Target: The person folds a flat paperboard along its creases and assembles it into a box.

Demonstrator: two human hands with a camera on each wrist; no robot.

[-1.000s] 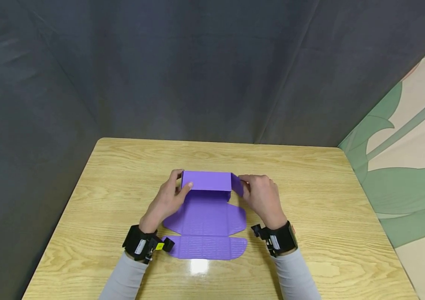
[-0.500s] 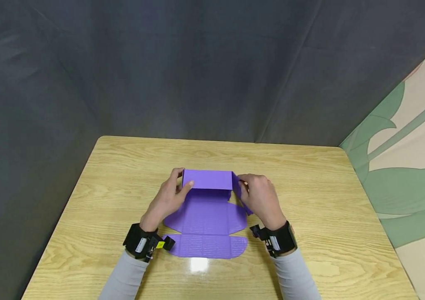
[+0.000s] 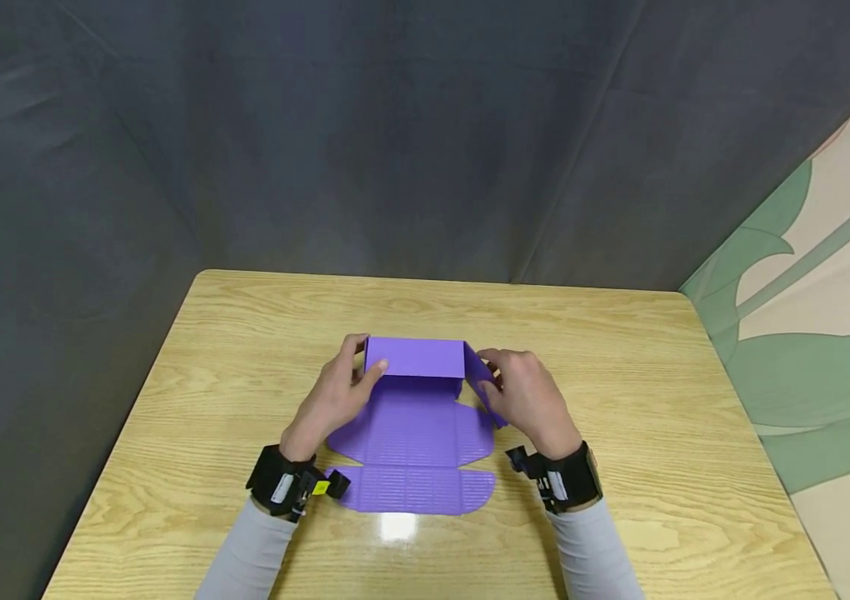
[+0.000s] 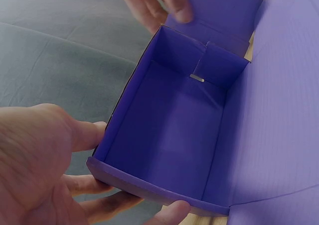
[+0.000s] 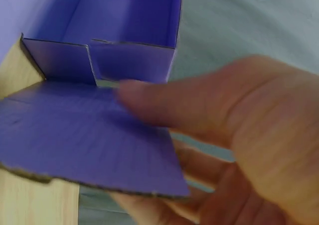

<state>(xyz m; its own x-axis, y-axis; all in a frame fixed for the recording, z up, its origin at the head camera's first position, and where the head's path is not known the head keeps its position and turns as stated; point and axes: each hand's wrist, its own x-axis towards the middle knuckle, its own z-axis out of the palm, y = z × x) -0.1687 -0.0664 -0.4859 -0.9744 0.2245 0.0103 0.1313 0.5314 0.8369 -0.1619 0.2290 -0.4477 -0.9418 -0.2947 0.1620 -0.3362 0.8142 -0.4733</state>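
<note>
A purple cardboard box [image 3: 414, 358] is partly folded up and stands on its side, its open face toward the person. Its lid panel [image 3: 412, 425] lies flat on the table in front. My left hand [image 3: 330, 402] grips the box's left end, thumb over the upper wall and fingers behind, as the left wrist view shows. At the right end, a side flap [image 5: 89, 135] sticks out from the box. My right hand [image 3: 533, 402] holds this flap with the thumb on its inner face and the fingers behind. A small slot [image 4: 197, 78] shows at the foot of the right end wall.
The wood-grain table [image 3: 657, 467] extends around the box on every side. A dark curtain [image 3: 395, 150] hangs behind and to the left. Patterned fabric [image 3: 830, 317] with leaves and flowers hangs on the right.
The right side flap has unfolded outward and now reaches further toward the person. My right thumb has shifted along its inner face, while my left hand keeps its grip on the box.
</note>
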